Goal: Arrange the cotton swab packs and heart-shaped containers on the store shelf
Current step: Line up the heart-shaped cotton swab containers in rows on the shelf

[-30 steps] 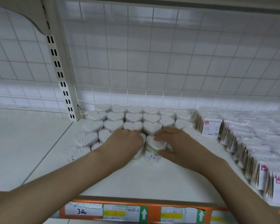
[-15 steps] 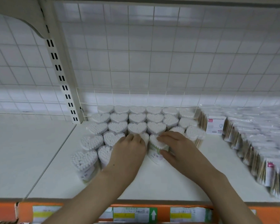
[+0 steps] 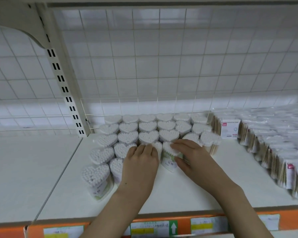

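Observation:
Several clear heart-shaped containers (image 3: 148, 125) full of white cotton swabs stand in rows at the back left of the white shelf (image 3: 179, 191). My right hand (image 3: 189, 157) grips one heart-shaped container with a green label (image 3: 169, 159) at the front of the group, fingers over its top and thumb on its side. My left hand (image 3: 141, 160) lies over the neighbouring container (image 3: 157, 146) just to its left; how its fingers hold it is hidden. Cotton swab packs (image 3: 273, 143) in clear wrap lie in rows on the right.
A wire grid panel (image 3: 162, 66) backs the shelf. A slotted upright post (image 3: 65, 88) stands at the left, with another white shelf section (image 3: 24, 169) beyond it. An orange price rail (image 3: 162, 227) with labels runs along the front edge.
Both hands and the two containers under them have moved a little toward the back, closing up against the rows. The camera has tilted so more of the shelf front shows.

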Tool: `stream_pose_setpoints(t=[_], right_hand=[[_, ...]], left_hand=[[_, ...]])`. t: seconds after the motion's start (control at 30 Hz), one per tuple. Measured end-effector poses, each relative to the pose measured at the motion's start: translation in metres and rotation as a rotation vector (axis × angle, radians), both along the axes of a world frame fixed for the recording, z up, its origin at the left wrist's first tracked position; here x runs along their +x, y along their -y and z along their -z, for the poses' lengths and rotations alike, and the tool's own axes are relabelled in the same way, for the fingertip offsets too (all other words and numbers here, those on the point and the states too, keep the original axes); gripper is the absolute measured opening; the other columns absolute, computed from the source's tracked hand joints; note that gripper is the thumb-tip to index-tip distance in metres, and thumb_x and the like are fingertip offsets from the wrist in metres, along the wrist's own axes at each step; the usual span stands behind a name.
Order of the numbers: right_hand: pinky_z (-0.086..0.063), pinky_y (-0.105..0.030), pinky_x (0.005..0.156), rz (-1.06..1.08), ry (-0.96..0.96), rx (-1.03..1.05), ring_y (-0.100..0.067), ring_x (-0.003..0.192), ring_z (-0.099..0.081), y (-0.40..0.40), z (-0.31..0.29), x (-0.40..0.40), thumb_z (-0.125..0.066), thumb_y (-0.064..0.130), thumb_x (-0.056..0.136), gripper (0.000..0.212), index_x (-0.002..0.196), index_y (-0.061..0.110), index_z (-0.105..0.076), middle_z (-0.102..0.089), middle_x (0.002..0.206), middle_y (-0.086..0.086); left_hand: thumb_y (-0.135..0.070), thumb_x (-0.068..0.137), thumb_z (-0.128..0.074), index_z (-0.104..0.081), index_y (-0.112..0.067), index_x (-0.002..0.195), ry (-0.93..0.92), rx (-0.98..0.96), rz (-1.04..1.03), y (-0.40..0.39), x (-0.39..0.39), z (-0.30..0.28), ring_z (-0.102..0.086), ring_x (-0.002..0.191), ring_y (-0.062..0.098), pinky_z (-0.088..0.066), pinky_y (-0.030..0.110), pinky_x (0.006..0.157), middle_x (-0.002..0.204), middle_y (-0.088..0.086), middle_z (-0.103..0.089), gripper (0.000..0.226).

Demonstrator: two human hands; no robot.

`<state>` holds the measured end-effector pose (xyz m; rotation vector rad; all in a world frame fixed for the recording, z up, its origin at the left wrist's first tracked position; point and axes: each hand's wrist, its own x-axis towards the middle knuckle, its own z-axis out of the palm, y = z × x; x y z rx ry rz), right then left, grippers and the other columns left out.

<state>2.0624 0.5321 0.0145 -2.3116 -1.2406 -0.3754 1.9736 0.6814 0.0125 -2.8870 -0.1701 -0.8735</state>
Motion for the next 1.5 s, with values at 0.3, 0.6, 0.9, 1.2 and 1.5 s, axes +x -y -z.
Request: stream_pose_setpoints(t=[0.3,0.6,0.9,1.2,1.5], right_hand=[[-0.033,-0.013,0.096,0.039,0.010,0.015,-0.026,0.107,-0.061,-0.003,0.000,-0.005,-0.061,0.014,0.076,0.038,0.112,0.006,-0.066,-0.064,0.114,-0.009],[-0.029,-0.014,0.102,-0.025,-0.013,0.082,-0.014,0.121,-0.047,-0.020,-0.010,-0.030,-0.053,0.027,0.085,0.039,0.120,0.011,-0.062,-0.060,0.122,-0.002],[-0.033,-0.016,0.103,-0.151,-0.013,0.048,-0.005,0.126,-0.038,-0.059,-0.008,-0.068,-0.043,0.044,0.088,0.048,0.125,0.018,-0.058,-0.056,0.127,0.006],[-0.027,-0.013,0.101,-0.119,0.066,-0.011,-0.009,0.123,-0.043,-0.081,0.004,-0.085,-0.058,0.039,0.084,0.040,0.119,0.019,-0.062,-0.060,0.121,0.007],[-0.036,-0.018,0.101,-0.078,0.031,0.056,-0.011,0.123,-0.046,-0.081,0.004,-0.095,-0.050,0.046,0.086,0.048,0.123,0.017,-0.059,-0.058,0.125,0.004]], left_hand=[[-0.015,0.037,-0.090,-0.072,-0.011,0.081,-0.042,-0.054,0.020,-0.001,-0.006,-0.006,-0.067,0.067,0.017,-0.052,0.026,0.062,0.073,0.001,-0.069,0.048],[-0.033,0.057,-0.084,-0.069,-0.013,0.086,-0.138,-0.124,0.038,-0.035,-0.048,-0.035,-0.067,0.078,0.020,-0.052,0.028,0.070,0.089,0.000,-0.069,0.038],[-0.063,0.067,-0.050,-0.064,-0.013,0.114,-0.169,-0.241,-0.019,-0.079,-0.106,-0.028,-0.060,0.112,0.025,-0.043,0.033,0.091,0.123,0.006,-0.062,0.070],[-0.037,0.063,-0.064,-0.059,-0.005,0.123,-0.216,-0.269,0.021,-0.105,-0.118,-0.001,-0.054,0.119,0.033,-0.041,0.044,0.094,0.132,0.012,-0.055,0.068],[-0.060,0.073,-0.036,-0.042,-0.018,0.139,-0.214,-0.338,0.109,-0.107,-0.123,-0.003,-0.033,0.133,0.011,-0.028,0.032,0.106,0.148,-0.002,-0.032,0.079]])
